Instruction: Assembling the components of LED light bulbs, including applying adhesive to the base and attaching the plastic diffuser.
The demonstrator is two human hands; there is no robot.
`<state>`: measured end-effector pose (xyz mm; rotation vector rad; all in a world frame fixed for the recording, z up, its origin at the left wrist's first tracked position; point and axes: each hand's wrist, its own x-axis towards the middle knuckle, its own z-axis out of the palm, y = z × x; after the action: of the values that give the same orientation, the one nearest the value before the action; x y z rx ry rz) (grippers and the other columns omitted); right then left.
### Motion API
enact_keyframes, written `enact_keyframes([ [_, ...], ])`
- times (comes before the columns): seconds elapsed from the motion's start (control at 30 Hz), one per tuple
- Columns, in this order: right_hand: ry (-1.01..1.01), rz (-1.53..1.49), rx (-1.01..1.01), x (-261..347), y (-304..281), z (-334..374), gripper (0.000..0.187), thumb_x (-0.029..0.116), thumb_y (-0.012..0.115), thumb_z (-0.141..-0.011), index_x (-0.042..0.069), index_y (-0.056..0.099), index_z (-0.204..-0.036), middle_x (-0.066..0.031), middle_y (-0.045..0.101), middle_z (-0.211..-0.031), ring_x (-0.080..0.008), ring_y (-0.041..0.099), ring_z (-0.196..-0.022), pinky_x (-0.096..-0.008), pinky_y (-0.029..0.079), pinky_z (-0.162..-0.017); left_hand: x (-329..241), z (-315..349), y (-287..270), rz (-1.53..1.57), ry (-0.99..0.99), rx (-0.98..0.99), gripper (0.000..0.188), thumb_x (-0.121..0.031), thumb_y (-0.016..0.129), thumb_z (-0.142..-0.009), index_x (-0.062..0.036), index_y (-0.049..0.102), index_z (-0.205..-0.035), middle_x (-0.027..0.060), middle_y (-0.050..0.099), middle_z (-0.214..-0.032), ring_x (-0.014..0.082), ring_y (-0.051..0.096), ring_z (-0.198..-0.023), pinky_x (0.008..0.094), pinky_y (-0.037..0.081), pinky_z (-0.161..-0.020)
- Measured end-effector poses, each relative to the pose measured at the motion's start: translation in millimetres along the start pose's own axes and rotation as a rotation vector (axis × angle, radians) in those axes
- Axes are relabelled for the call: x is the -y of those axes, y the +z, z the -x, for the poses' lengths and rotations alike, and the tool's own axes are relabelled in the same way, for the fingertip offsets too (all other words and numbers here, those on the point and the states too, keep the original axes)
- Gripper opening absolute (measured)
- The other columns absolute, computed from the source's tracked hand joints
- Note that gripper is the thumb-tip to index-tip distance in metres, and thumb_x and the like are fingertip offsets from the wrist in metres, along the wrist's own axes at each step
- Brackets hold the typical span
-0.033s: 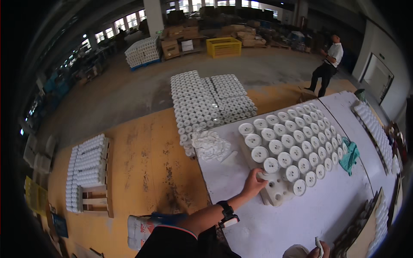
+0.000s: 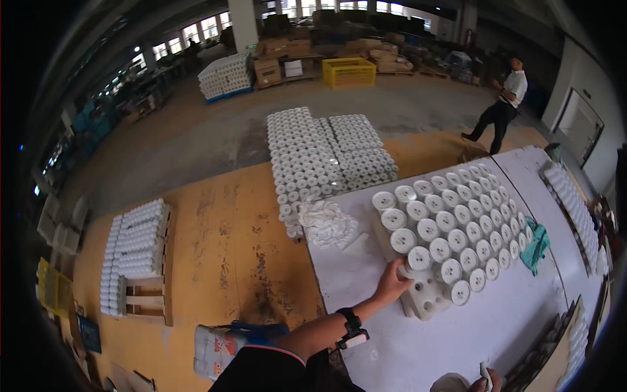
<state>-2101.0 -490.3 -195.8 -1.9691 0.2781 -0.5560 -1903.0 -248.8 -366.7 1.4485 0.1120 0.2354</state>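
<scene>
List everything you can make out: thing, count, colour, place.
Round pieces with dark holes: dozens, white, rows along tabletop
Moulded tray with hollows: one visible, off-white, rows' near end
Smooth tabletop: one, pale lavender, lower right
Crumpled cloth: one, white, tabletop's far left corner
Bunched rag: one, green, right of the rows
Dense stacks of round pieces: count unclear, white, floor beyond
Loaded wooden pallet: one, brown, left floor
Plastic crates: two, yellow, far floor and left edge
Cardboard boxes: several, brown, back
Standing person: one, white top, far right
Left hand: one, bare, at tray's left edge
Right hand: one, bare, bottom edge, holding a small white object
</scene>
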Motion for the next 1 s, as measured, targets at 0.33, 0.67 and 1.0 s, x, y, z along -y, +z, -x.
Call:
enact_keyframes([
  [0.33, -0.307, -0.097, 0.316, 18, 101, -48, 0.037, 0.020, 0.042, -0.087, -0.011, 0.050, -0.106, -0.0030, 0.043, -0.056, -0.0098, 0.038, -0.046, -0.0203, 0.029, -0.040, -65, -5, -26, -0.160, -0.026, 0.265, 0.050, -0.023, 0.068, -0.070, -0.0039, 0.046, -0.110, 0.0110, 0.053, -0.099, 0.0205, 0.053, -0.087, 0.0316, 0.042, -0.078],
  [0.67, -0.071, -0.088, 0.315, 22, 115, -45, 0.030, 0.014, 0.050, -0.083, -0.007, 0.053, -0.105, -0.0035, 0.045, -0.058, -0.0113, 0.042, -0.051, -0.0205, 0.031, -0.044, -105, 55, -109, 0.524, -0.453, 0.596, 0.050, -0.050, 0.034, -0.089, -0.0054, 0.040, -0.111, 0.0041, 0.046, -0.077, 0.0086, 0.041, -0.051, 0.0234, 0.039, -0.045],
  [1.0, -0.085, 0.000, 0.028, 30, 45, 10, 0.026, 0.021, 0.058, -0.076, -0.003, 0.058, -0.087, -0.0039, 0.052, -0.066, -0.0072, 0.044, -0.048, -0.0211, 0.033, -0.044, -140, 96, -78, 0.732, -0.763, 0.713, 0.048, -0.035, 0.044, -0.088, -0.0092, 0.033, -0.127, 0.0098, 0.055, -0.092, 0.0132, 0.053, -0.061, 0.0249, 0.043, -0.050],
])
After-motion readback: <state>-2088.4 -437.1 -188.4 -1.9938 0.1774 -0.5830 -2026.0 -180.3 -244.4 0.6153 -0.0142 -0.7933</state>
